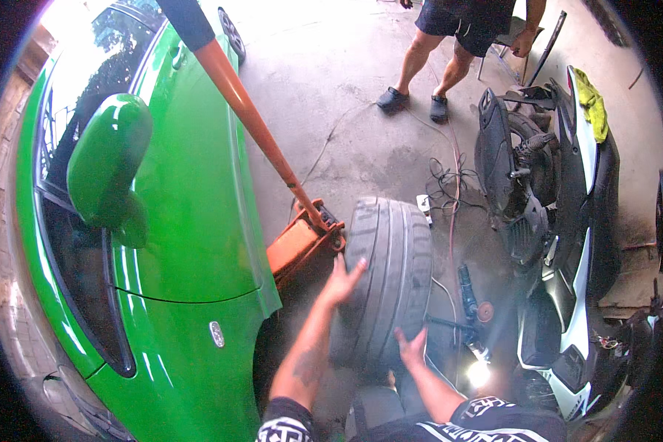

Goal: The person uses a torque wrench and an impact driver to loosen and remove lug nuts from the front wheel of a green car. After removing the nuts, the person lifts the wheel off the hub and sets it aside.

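Note:
A worn grey car tyre (388, 276) stands upright on the floor beside the green car, its tread facing up toward me. My left hand (341, 282) is at its car-side edge, thumb spread toward the tread and some fingers hidden. Against the near right edge rests my right hand (411, 346), its thumb toward the tread. The hands hold the tyre between them. Just beyond my left hand is an orange floor jack (300, 243), its long handle rising to the upper left.
The green car (191, 221) fills the left side. To the right stands a partly stripped scooter (560, 258) with a yellow cloth (591, 107). Cables (453, 180), a power tool (466, 287) and a lit lamp (478, 373) lie nearby. Another person (442, 59) stands beyond.

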Tool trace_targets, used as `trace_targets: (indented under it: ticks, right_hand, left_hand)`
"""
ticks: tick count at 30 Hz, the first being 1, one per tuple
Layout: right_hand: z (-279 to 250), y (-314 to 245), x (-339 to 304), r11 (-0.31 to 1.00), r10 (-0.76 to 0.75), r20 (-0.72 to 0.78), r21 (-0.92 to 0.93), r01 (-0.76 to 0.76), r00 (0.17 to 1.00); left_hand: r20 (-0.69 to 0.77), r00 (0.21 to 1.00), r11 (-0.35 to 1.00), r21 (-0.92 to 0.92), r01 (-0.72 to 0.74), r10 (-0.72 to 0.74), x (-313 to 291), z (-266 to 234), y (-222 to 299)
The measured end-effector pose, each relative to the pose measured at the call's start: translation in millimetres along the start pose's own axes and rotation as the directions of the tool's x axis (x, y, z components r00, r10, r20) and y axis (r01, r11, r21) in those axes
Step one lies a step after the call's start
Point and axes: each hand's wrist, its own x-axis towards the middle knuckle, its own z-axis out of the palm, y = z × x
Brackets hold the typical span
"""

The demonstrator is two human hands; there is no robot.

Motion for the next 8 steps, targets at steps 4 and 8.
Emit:
trace_targets:
  ticks: [4, 8]
  right_hand:
    - [12.3, -57.4, 96.6, 0.997, -0.073, -0.079, -0.023, 0.072, 0.994]
    - [36.2, -124.5, 216.6, 0.997, -0.073, -0.001, 0.036, 0.073, 0.997]
  left_hand:
    - [-0.181, 0.973, 0.977, -0.135, -0.166, 0.141, 11.0, -11.9, -49.1]
    - [-0.156, 0.983, 0.995, -0.012, -0.103, 0.099, 11.3, 11.5, -184.7]
